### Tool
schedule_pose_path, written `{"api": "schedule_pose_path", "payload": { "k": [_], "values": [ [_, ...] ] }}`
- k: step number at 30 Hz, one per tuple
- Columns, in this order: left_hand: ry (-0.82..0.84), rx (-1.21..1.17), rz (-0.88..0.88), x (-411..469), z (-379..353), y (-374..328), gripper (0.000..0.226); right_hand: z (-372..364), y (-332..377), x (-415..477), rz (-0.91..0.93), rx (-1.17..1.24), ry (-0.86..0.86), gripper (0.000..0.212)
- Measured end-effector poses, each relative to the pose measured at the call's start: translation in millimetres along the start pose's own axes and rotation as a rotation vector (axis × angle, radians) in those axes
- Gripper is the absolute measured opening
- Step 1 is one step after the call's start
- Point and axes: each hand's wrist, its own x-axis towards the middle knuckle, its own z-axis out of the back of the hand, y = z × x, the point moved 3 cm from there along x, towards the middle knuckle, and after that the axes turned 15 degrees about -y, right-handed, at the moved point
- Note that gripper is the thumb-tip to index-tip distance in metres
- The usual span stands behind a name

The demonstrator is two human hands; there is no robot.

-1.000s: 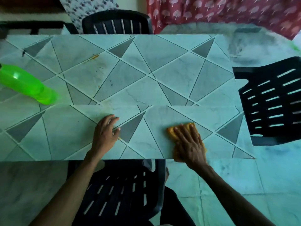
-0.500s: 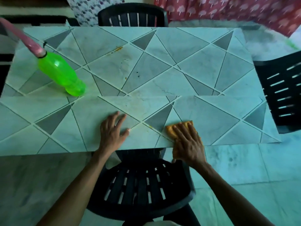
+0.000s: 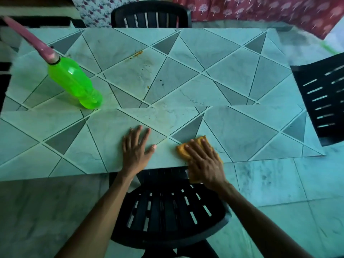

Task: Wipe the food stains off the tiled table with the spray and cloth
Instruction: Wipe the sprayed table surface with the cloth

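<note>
Since half a second before, the cloth (image 3: 181, 152) had slid left under the right hand (image 3: 204, 162), so the gap to the thumb of the left hand (image 3: 136, 151) had narrowed to a short stretch of tile. The left hand had kept its place. The view had also shifted, bringing the whole spray bottle (image 3: 74, 81) into sight.

The right hand's fingers (image 3: 197, 148) lay straight and close together, pressing the orange cloth flat against the desk (image 3: 232, 86); they did not curl round it. The cloth sat at the near edge, well right of the bottle and nearer the person, with part of it hanging over that edge. The left hand's fingers (image 3: 137, 133) were spread flat on the tiles, holding nothing, between the bottle and the cloth.

The desk top was pale marbled tile cut into triangles, some dark grey, with light grout lines. An orange-brown streak of food stains (image 3: 136, 54) lay right of the bottle and a little farther back, with small dark specks just nearer. The green bottle, with its pink sprayer, stood on the left part of the desk. The floor (image 3: 270, 183) was pale marbled tile too. A red patterned fabric (image 3: 260, 10) hung far right of the bottle, beyond the desk.

Counted: 1 desk, 1 bottle, 1 cloth, 2 hands, and 3 black slatted chairs: the far chair (image 3: 150, 15), the right chair (image 3: 323, 101) and the near chair (image 3: 167, 211).
</note>
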Motion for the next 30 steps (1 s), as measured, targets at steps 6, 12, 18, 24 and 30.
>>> {"api": "schedule_pose_path", "payload": {
  "k": [6,12,18,24,30],
  "values": [
    [0.016,-0.007,0.008,0.5,-0.8,2.4,0.071,2.0,-32.2,86.5,-0.406,0.008,-0.061,0.061],
    [0.038,-0.028,0.034,1.9,-1.0,5.0,0.071,-20.5,60.0,62.7,-0.029,0.070,-0.017,0.059],
    [0.046,-0.031,0.040,2.3,2.8,-0.7,0.072,3.7,2.2,-7.3,0.074,0.012,0.009,0.052],
    [0.139,-0.098,0.045,9.1,6.5,7.9,0.068,-3.5,13.6,68.0,-0.328,0.078,-0.040,0.065],
    [0.148,-0.162,-0.141,34.9,34.3,29.6,0.048,-37.9,132.0,11.2,-0.126,0.073,-0.033,0.054]
  ]
}}
